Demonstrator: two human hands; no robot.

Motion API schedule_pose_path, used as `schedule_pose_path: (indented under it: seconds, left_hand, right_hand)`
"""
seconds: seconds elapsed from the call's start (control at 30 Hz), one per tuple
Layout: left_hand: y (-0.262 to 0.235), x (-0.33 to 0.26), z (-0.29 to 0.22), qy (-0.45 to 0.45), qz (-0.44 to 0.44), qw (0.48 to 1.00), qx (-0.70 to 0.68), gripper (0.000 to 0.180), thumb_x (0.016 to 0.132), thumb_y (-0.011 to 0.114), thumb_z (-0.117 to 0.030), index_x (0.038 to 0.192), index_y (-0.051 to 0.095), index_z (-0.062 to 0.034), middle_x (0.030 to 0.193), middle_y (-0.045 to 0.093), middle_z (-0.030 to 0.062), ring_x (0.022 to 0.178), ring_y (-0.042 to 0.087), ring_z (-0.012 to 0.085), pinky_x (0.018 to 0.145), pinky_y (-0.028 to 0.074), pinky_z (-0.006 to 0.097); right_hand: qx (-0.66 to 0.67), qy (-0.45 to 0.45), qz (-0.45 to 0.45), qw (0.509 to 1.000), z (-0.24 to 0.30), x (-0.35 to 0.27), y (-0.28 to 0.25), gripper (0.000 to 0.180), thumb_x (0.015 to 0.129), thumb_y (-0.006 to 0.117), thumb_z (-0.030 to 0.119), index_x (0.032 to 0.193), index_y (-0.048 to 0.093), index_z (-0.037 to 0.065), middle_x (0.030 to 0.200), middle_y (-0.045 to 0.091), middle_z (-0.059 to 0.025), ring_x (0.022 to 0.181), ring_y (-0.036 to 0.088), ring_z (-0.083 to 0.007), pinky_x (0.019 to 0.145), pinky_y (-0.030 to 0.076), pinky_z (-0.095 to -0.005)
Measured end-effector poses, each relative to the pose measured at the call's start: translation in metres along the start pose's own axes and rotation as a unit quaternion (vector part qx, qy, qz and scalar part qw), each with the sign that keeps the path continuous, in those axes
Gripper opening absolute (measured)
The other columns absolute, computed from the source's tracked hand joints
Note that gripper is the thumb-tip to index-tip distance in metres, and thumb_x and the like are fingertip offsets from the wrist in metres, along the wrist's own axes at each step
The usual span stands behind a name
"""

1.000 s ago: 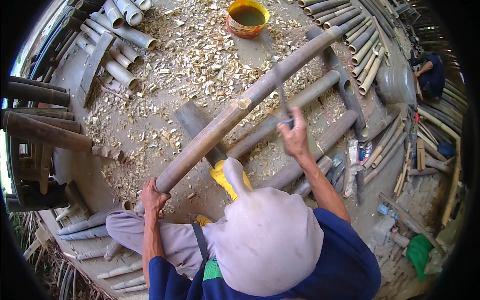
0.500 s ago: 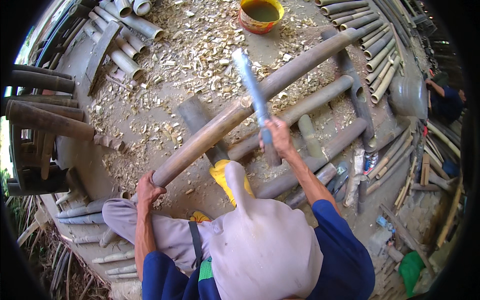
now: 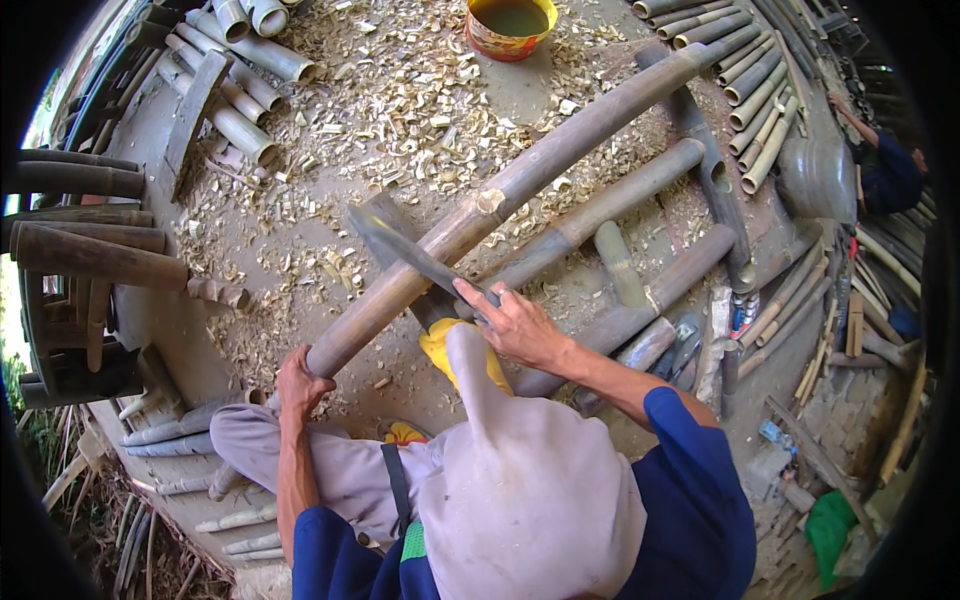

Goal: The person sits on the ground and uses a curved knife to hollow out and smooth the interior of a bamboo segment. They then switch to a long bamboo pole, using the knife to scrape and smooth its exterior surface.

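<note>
A long brown bamboo pole (image 3: pixel 575 142) slants from near left up to far right across the work area. My left hand (image 3: pixel 303 382) is closed around its near end, beside my knee. In my right hand (image 3: pixel 522 328) is a machete (image 3: pixel 408 252), gripped by its handle, which the fingers partly hide. Its dark blade lies across the pole, with the tip out past the far-left side. A pale cut patch (image 3: pixel 490 201) shows at a node, farther up the pole than the blade. The pole rests over a dark wooden support (image 3: pixel 384 222), close to my yellow-shod foot (image 3: pixel 437 347).
Pale bamboo chips (image 3: pixel 410 130) litter the ground. A red-and-yellow bucket (image 3: pixel 505 46) of murky liquid stands at the far side. Cut bamboo tubes lie at far left and far right. A bamboo frame (image 3: pixel 625 195) lies right of the pole. Another person (image 3: pixel 890 175) is at far right.
My right hand has come down and left, bringing the machete from raised over the pole to lying across it. My left hand keeps its hold on the pole.
</note>
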State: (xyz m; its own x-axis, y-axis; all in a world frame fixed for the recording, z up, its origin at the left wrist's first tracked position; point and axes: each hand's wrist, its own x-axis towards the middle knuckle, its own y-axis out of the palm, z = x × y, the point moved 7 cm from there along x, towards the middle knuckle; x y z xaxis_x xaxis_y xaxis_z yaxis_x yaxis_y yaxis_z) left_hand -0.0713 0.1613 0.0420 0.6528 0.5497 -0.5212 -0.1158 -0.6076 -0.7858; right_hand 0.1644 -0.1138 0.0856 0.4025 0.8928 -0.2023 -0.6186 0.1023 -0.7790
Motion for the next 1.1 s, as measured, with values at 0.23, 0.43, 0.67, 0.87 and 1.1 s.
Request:
schedule_pose_path:
  seconds: [0.23, 0.43, 0.67, 0.87, 1.1]
  left_hand:
    - [0.000, -0.001, 0.002, -0.029, 0.024, 0.999, 0.011, 0.058, 0.042, 0.072, -0.023, 0.095, 0.063, -0.0031, 0.087, 0.065, 0.0180, 0.082, 0.062, 0.0362, 0.076, 0.048, 0.041]
    - [-0.003, 0.002, -0.001, -0.026, 0.024, 0.999, 0.001, 0.056, 0.044, 0.074, -0.024, 0.095, 0.063, -0.0061, 0.090, 0.065, 0.0180, 0.086, 0.061, 0.0372, 0.076, 0.049, 0.044]
    - [-0.002, 0.004, -0.003, -0.038, 0.035, 0.999, -0.013, 0.059, 0.043, 0.073, -0.025, 0.098, 0.064, -0.0051, 0.087, 0.065, 0.0197, 0.084, 0.062, 0.0373, 0.075, 0.049, 0.043]
    - [0.001, 0.003, 0.003, -0.024, 0.033, 0.999, 0.010, 0.062, 0.043, 0.074, -0.026, 0.101, 0.064, -0.0040, 0.087, 0.066, 0.0207, 0.085, 0.063, 0.0379, 0.076, 0.050, 0.043]
    - [0.005, 0.005, 0.003, -0.026, 0.067, 0.997, 0.003, 0.065, 0.043, 0.074, -0.026, 0.103, 0.064, -0.0037, 0.090, 0.066, 0.0221, 0.087, 0.063, 0.0382, 0.077, 0.050, 0.043]
  right_hand:
    - [0.061, -0.017, -0.184, 0.981, -0.019, 0.012, -0.038, 0.069, 0.087, 0.059, 0.022, 0.146, 0.024, 0.023, 0.074, 0.057, -0.0234, 0.064, 0.062, -0.0423, 0.056, 0.054, -0.0471]
    - [0.030, 0.078, -0.089, 0.993, -0.054, 0.007, -0.027, 0.066, 0.088, 0.059, 0.025, 0.146, 0.026, 0.024, 0.070, 0.055, -0.0235, 0.057, 0.061, -0.0399, 0.051, 0.055, -0.0462]
    - [-0.017, 0.105, -0.093, 0.990, -0.065, 0.012, -0.038, 0.069, 0.086, 0.061, 0.025, 0.146, 0.026, 0.023, 0.073, 0.057, -0.0236, 0.059, 0.062, -0.0397, 0.054, 0.056, -0.0461]
    - [-0.080, 0.059, -0.069, 0.993, -0.059, 0.004, -0.033, 0.071, 0.085, 0.063, 0.025, 0.146, 0.026, 0.024, 0.071, 0.056, -0.0212, 0.059, 0.062, -0.0392, 0.053, 0.055, -0.0457]
    - [-0.111, 0.000, -0.070, 0.991, -0.046, -0.009, -0.017, 0.068, 0.088, 0.059, 0.022, 0.146, 0.025, 0.018, 0.071, 0.058, -0.0143, 0.051, 0.058, -0.0231, 0.041, 0.051, -0.0330]
